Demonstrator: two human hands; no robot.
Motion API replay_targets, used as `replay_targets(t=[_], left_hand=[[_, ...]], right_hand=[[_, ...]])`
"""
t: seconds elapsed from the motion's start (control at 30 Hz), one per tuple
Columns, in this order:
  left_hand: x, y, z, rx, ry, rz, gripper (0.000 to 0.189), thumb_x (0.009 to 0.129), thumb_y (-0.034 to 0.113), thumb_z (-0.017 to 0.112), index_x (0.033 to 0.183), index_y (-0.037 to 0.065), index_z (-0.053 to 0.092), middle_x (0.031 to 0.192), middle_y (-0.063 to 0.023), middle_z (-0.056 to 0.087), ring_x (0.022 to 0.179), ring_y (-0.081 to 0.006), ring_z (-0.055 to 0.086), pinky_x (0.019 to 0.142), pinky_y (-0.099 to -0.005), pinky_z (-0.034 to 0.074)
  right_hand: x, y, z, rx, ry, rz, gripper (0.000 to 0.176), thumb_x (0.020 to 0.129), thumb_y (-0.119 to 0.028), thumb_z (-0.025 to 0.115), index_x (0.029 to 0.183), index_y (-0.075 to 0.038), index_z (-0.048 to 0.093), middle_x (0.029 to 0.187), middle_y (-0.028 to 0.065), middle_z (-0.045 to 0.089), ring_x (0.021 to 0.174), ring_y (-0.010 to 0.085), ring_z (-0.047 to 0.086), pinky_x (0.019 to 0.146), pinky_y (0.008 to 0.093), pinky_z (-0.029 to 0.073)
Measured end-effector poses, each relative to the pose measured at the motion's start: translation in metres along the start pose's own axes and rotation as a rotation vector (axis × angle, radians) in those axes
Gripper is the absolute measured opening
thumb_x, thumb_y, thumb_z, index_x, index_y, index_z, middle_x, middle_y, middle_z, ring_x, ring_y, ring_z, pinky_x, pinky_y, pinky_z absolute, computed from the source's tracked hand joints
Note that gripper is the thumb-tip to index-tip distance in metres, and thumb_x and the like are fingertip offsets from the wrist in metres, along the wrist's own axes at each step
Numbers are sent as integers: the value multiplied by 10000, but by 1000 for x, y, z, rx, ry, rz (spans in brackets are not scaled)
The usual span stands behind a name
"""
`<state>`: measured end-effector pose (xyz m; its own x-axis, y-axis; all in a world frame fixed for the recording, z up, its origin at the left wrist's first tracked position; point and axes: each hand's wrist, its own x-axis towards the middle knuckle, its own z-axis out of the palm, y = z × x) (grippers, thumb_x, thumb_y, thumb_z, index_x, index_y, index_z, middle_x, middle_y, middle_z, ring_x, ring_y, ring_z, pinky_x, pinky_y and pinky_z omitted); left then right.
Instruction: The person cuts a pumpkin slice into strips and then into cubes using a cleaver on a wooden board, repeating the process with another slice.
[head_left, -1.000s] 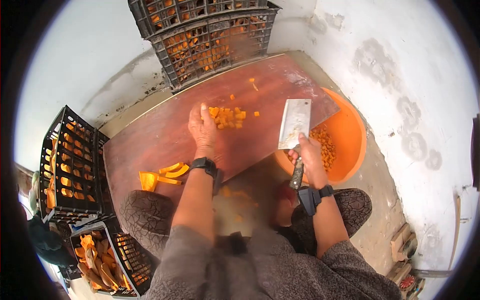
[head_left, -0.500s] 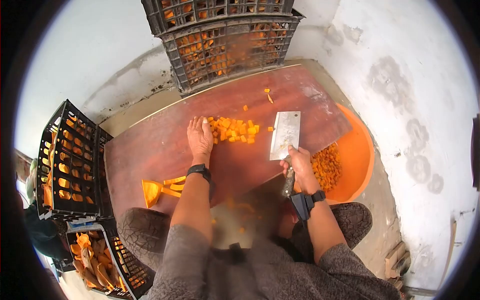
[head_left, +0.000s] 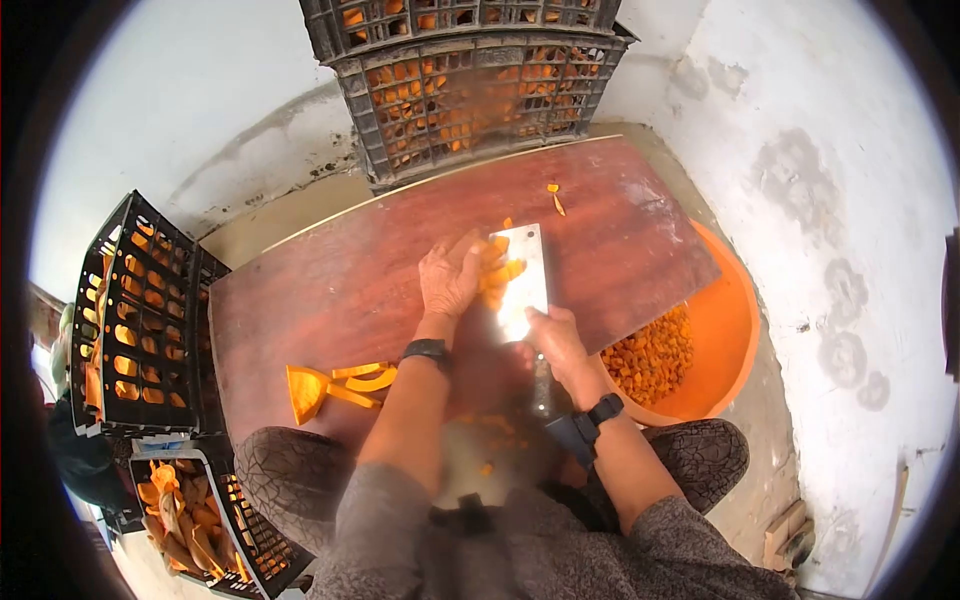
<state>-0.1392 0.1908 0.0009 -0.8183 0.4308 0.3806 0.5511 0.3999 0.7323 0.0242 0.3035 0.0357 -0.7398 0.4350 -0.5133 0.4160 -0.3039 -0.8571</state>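
Orange cubes [head_left: 495, 272] lie bunched between my left hand [head_left: 449, 280] and the cleaver blade [head_left: 524, 270], some of them on the blade. My left hand rests against their left side, its fingers partly bent behind the blurred pieces. My right hand [head_left: 556, 342] is closed round the cleaver where handle and blade meet. Several larger orange pieces [head_left: 310, 392] lie at the near left of the reddish board [head_left: 330, 300]. An orange tub [head_left: 735, 320] holding many small cubes [head_left: 655, 355] sits under the board's right edge.
Black crates [head_left: 480, 100] of orange pieces are stacked behind the board. Two more crates [head_left: 150, 330] stand at the left, the lower one [head_left: 240, 510] holding long pieces. Small scraps [head_left: 556, 198] lie toward the board's back. A white wall rises at the right.
The cleaver has moved left to the cubes and its blade now meets them. My left hand has moved right with the cubes, which are now gathered closer together.
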Motion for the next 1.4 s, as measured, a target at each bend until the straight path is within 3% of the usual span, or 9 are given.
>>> replay_targets(t=[0.07, 0.5, 0.67, 0.8, 1.0, 1.2, 1.27, 1.3, 1.4], left_hand=[[-3, -3, 9, 44, 122, 35, 314, 893, 316, 523, 1075, 140, 709, 1116, -157, 661, 1046, -347, 604, 940, -436, 454], [-31, 39, 33, -262, 133, -113, 300, 866, 346, 598, 999, 112, 731, 1100, -143, 654, 1051, -328, 606, 926, -397, 465], [-41, 57, 40, -632, 105, -208, 210, 864, 178, 654, 993, 24, 713, 1112, -121, 620, 1072, -253, 599, 936, -332, 476], [-46, 82, 44, -567, 34, -156, 179, 857, 109, 653, 986, -4, 707, 1106, -116, 602, 1071, -234, 593, 933, -315, 480], [-50, 136, 74, -626, -7, -30, 238, 873, 208, 628, 980, 14, 713, 1125, -156, 641, 1078, -287, 600, 963, -351, 452], [-68, 205, 125, -832, -271, -170, 381, 952, 321, 488, 1118, 30, 669, 1219, -194, 612, 1187, -322, 545, 1018, -365, 407], [-76, 231, 128, -760, -269, -106, 424, 975, 320, 441, 1243, 33, 599, 1361, -227, 508, 1317, -353, 424, 1097, -381, 324], [-75, 227, 141, -361, -383, 148, 501, 1005, 327, 375, 1393, 20, 448, 1476, -241, 370, 1402, -390, 282, 1156, -406, 225], [-101, 238, 155, -459, -364, -8, 539, 1019, 334, 353, 1454, 16, 349, 1499, -240, 332, 1411, -410, 253, 1170, -426, 188]], right_hand=[[0, 2, 5, -4, -11, -3, 217, 948, -216, 553, 927, -4, 511, 628, 97, 554, 475, 187, 573, 387, 334, 463], [-11, 14, 23, 71, 60, -64, 208, 909, -178, 540, 854, 15, 593, 625, 89, 579, 435, 160, 526, 345, 301, 400], [-30, 14, 16, 108, 86, -51, 220, 903, -181, 545, 866, 22, 622, 647, 86, 597, 445, 153, 535, 351, 296, 401], [-50, 14, -1, 220, 96, -106, 211, 912, -174, 544, 881, 17, 628, 654, 64, 604, 456, 139, 539, 380, 278, 417], [-91, -1, -44, 203, 180, -127, 176, 934, -166, 533, 951, -12, 616, 711, 49, 600, 479, 133, 549, 409, 266, 440], [-130, -3, -90, 402, 366, -202, 173, 940, -147, 501, 998, -3, 579, 763, 74, 598, 468, 165, 559, 367, 294, 435], [-142, -10, -106, 264, 495, -181, 153, 929, -130, 509, 974, 3, 569, 722, 80, 581, 466, 180, 568, 385, 301, 443], [-141, -7, -117, 259, 496, -186, 153, 929, -130, 509, 974, 3, 569, 722, 80, 581, 466, 180, 568, 385, 301, 443], [-115, 22, -163, 164, 645, -231, 156, 916, -120, 531, 917, 10, 617, 721, 87, 612, 443, 168, 543, 400, 299, 425]])
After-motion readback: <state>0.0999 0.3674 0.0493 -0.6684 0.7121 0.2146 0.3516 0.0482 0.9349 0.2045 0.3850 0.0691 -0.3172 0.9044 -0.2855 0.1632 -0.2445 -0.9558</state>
